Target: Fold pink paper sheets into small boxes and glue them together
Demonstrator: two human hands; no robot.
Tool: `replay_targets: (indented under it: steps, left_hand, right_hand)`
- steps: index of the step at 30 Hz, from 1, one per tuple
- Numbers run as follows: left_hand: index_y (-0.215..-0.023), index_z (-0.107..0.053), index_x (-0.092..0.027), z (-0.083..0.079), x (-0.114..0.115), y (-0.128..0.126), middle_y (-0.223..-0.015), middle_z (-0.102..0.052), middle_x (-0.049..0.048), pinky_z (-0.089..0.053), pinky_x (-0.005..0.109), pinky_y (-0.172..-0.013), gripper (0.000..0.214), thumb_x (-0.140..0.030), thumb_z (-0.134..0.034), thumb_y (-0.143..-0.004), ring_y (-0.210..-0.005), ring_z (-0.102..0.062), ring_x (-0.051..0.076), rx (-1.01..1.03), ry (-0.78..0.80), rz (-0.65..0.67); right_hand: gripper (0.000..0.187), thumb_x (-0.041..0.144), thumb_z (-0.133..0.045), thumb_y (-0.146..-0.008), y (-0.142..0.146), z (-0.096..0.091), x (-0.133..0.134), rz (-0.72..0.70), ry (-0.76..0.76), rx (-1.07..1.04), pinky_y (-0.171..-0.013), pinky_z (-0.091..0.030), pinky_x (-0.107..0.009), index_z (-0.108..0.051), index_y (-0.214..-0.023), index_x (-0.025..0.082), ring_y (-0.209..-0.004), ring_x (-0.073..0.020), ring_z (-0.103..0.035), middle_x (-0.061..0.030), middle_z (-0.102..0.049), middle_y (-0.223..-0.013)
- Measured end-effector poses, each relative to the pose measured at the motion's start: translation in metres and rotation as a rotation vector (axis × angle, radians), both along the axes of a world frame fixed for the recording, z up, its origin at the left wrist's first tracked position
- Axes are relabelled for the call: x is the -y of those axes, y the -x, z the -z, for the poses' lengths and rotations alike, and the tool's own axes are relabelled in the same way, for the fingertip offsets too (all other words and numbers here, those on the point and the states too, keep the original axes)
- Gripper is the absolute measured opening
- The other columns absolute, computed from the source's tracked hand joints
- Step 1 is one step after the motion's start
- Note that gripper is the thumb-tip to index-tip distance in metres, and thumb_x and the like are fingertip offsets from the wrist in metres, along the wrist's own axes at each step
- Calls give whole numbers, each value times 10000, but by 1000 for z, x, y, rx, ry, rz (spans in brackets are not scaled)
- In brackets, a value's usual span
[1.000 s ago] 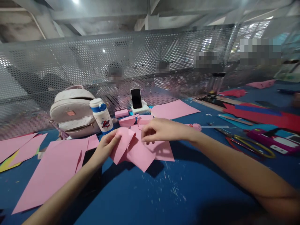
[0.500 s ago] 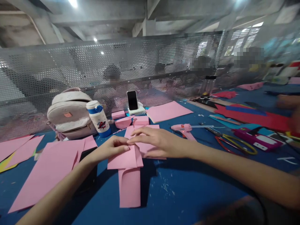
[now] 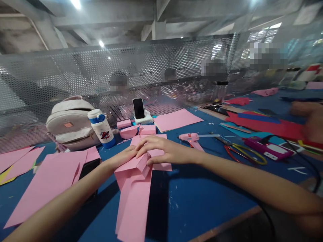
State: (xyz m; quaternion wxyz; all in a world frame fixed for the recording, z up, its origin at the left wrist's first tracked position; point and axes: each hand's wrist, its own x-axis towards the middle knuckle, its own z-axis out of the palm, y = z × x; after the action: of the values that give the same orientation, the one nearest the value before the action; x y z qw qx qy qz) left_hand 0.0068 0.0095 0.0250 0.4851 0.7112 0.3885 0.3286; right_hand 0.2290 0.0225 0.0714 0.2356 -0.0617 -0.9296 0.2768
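A folded pink paper piece is between my hands, its long lower strip raised toward me and its upper part creased into a box-like fold. My left hand grips its upper left side, with fingertips partly hidden by my right hand. My right hand pinches the fold from the right, thumb on the near edge and fingers over the top. Another pink sheet lies flat beneath and behind my right hand. A pink glue gun rests on the table to the right.
On the left are large pink sheets, a dark phone-like object, a pale backpack and a bottle. Behind stands a phone near small pink blocks. Scissors and a purple device lie right, near another person's blurred hand.
The lower strip of the pink paper has lifted and swung toward me, and its upper part is now bent into a fold. My right hand's thumb has come onto that fold.
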Motion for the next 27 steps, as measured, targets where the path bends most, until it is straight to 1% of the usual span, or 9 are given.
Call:
replay_targets:
  steps: [1,4,8,12,15,19,21,23,27]
  left_hand:
    - [-888,-761,-149,1,-1,-1,-890,-746,77,-533,350,-828,315,-424,-608,-903,-864,-683,250,-56,27,40]
    - [-963,-746,-161,7,-3,-3,-1029,-736,71,-508,332,-905,347,-442,-545,-930,-1001,-668,246,-72,57,35]
    - [-966,-739,-148,14,-6,-6,-981,-749,65,-514,338,-901,432,-493,-480,-946,-983,-684,248,-97,97,63]
    - [-1012,-735,-135,21,-16,3,-1038,-751,90,-508,344,-910,485,-558,-520,-914,-992,-680,252,-134,108,47]
    - [-1010,-741,-147,24,-30,16,-1049,-751,80,-497,326,-890,465,-563,-575,-886,-969,-673,243,-199,115,50]
    - [-1052,-746,-180,10,-47,25,-1050,-753,46,-487,281,-838,383,-497,-602,-892,-956,-666,221,-303,145,158]
    - [-1032,-757,-196,-1,-53,22,-1055,-756,32,-482,262,-835,306,-429,-647,-867,-965,-663,213,-348,163,224]
    - [-958,-774,-200,-10,-58,16,-965,-768,17,-482,244,-782,229,-362,-699,-816,-890,-668,201,-388,180,282]
    - [-855,-782,-189,-7,-67,3,-871,-768,8,-498,255,-742,159,-272,-762,-720,-813,-672,201,-372,163,302]
  right_hand:
    - [247,223,-674,-905,-1,3,-1,4,8,-4,-1087,-386,-388,-688,-1152,221,-1226,-194,-534,-73,-623,-1255]
    - [240,222,-684,-898,-4,13,-5,16,12,-23,-1078,-392,-393,-695,-1138,233,-1197,-192,-546,-67,-623,-1238]
    - [271,256,-680,-904,-8,29,-8,51,21,-51,-1080,-396,-409,-671,-1176,253,-1227,-197,-530,-72,-590,-1271]
    - [388,306,-684,-902,-12,44,-8,140,-3,-91,-1063,-420,-406,-593,-1276,250,-1226,-201,-519,-83,-568,-1258]
    - [408,288,-674,-908,-14,53,-9,169,-82,-85,-994,-477,-371,-563,-1297,231,-1163,-193,-543,-91,-564,-1239]
    - [413,253,-642,-928,-10,63,-10,152,-305,-109,-984,-491,-361,-549,-1327,206,-1193,-199,-524,-124,-544,-1298]
    - [344,230,-585,-962,-5,67,-11,117,-481,-170,-1024,-468,-364,-578,-1305,250,-1241,-191,-490,-111,-530,-1343]
    - [295,199,-553,-978,1,71,-12,77,-663,-218,-1060,-441,-352,-621,-1249,292,-1288,-176,-449,-81,-550,-1346]
    - [165,206,-580,-967,5,73,-17,105,-887,-221,-1040,-442,-317,-685,-1079,267,-1313,-169,-422,-38,-632,-1277]
